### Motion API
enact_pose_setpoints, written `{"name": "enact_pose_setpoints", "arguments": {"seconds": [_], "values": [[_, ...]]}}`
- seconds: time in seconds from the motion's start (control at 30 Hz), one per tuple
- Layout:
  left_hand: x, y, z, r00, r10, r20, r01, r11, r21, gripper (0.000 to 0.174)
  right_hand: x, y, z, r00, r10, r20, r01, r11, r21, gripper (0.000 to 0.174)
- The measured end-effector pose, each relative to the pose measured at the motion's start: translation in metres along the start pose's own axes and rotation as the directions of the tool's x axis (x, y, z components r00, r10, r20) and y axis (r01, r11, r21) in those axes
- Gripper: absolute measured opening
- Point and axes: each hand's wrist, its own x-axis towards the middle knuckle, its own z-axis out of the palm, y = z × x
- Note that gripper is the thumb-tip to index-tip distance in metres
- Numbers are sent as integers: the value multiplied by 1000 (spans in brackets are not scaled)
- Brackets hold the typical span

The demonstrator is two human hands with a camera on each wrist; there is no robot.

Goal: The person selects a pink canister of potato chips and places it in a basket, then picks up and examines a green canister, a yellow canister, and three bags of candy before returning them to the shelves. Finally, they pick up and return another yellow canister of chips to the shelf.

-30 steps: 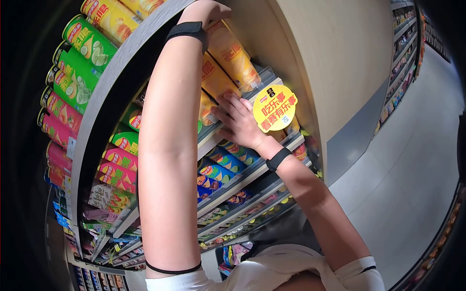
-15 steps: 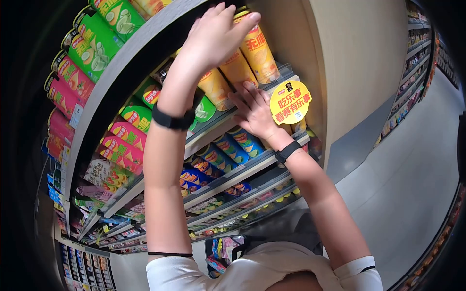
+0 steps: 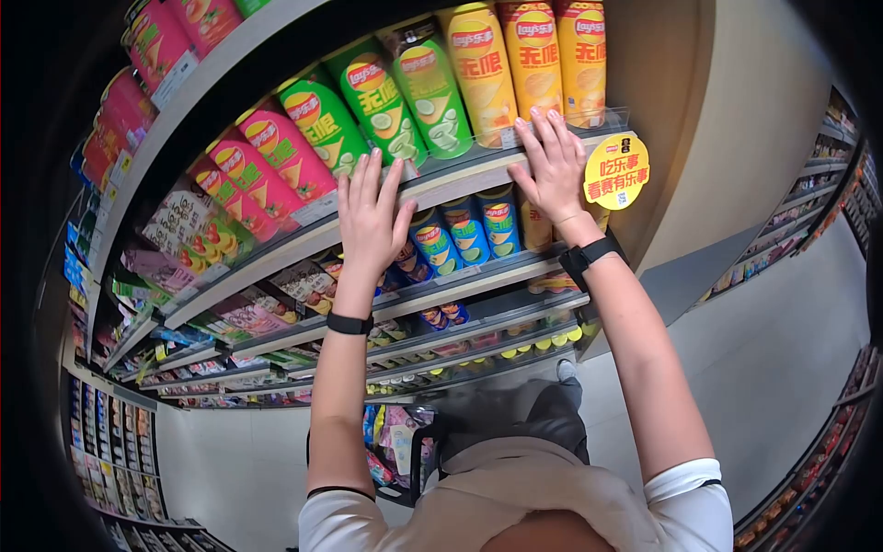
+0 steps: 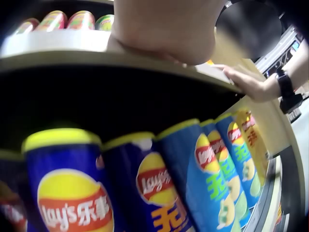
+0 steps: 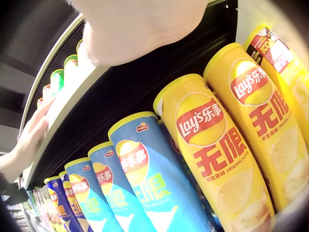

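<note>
My left hand (image 3: 372,212) rests on the front edge of a curved shelf (image 3: 460,187), its fingers extended below a green Lay's chip canister (image 3: 326,127). Farther right along that edge, my right hand (image 3: 555,175) lies with straight fingers against the shelf front, fingertips at the foot of the yellow Lay's canisters (image 3: 536,60). Neither hand grips a canister. Both wrist views show the palms' heels pressed at the shelf rim, above a lower row with dark blue canisters (image 4: 70,188), light blue canisters (image 5: 145,169) and yellow canisters (image 5: 212,150).
A round yellow sign (image 3: 616,173) juts out beside the right hand, near the beige side panel (image 3: 685,120). Pink canisters (image 3: 285,152) line the shelf leftward. Below stands a black basket (image 3: 425,451) with packaged items, close to the person's legs.
My left hand has come down from above the yellow canisters to the shelf edge at left. The right hand stays at the shelf front. The head view has swung, showing more of the canister row.
</note>
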Motion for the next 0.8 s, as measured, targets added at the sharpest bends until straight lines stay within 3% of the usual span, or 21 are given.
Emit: {"name": "enact_pose_setpoints", "arguments": {"seconds": [0.23, 0.8], "values": [[-13, 0, 37, 966, -61, -253, 94, 988, 120, 50, 1, -1, 0, 999, -12, 31, 13, 999, -50, 62], [-21, 3, 46, 943, -78, -324, 116, 988, 98, 48, -1, -1, 4, 999, -30, 24, 31, 999, -42, 61]]}}
